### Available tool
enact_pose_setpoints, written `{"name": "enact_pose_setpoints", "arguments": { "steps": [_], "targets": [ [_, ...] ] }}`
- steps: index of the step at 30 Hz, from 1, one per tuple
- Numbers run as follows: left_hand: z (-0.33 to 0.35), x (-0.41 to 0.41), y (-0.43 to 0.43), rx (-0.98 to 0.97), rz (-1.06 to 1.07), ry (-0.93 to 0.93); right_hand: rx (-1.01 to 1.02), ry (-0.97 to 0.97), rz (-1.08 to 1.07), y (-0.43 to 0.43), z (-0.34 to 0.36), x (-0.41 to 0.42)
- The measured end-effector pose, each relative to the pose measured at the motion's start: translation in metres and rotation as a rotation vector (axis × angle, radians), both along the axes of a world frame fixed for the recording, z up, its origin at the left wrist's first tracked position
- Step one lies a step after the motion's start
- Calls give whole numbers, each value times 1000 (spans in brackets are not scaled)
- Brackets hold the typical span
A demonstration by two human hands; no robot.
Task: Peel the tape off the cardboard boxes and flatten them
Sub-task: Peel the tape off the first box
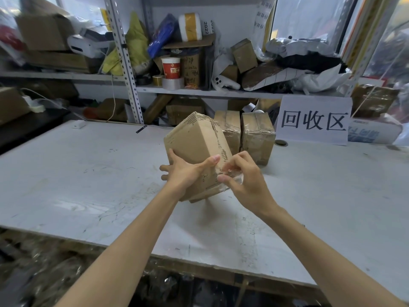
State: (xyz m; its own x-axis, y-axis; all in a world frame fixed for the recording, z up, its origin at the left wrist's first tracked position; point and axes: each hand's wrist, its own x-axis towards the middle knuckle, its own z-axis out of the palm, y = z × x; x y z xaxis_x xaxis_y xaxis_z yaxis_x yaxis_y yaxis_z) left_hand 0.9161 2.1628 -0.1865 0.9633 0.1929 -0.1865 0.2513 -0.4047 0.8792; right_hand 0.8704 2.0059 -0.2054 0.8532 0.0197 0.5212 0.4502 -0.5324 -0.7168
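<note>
A brown cardboard box (194, 142) is held tilted above the white table (88, 173), its surface torn where tape came off. My left hand (186, 173) grips the box's near left side, thumb pressed on its front face. My right hand (241, 176) pinches a crumpled strip of clear tape (234, 177) at the box's lower right edge. Behind it, two more taped boxes stand on the table, one (229, 127) and another (257, 136) to its right, both wrapped in clear tape.
A white sign (314, 120) with three black characters leans at the back right. Metal shelves (199, 90) behind the table hold boxes, tape rolls, a red cup (171, 67) and bags. Scrap and tape litter the floor below the table's front edge.
</note>
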Motion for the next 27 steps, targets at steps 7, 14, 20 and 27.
{"name": "enact_pose_setpoints", "arguments": {
  "steps": [7,14,20,27],
  "targets": [
    [1,-4,-3,29,-10,-7,0,87,18,-2,2,3],
    [0,-6,-11,-3,39,-78,-45,158,54,-5,0,7],
    [1,-5,-16,-42,57,-98,-59,159,116,-13,-5,4],
    [0,-2,-17,-65,40,-109,-97,164,147,-16,-5,4]
  ]
}}
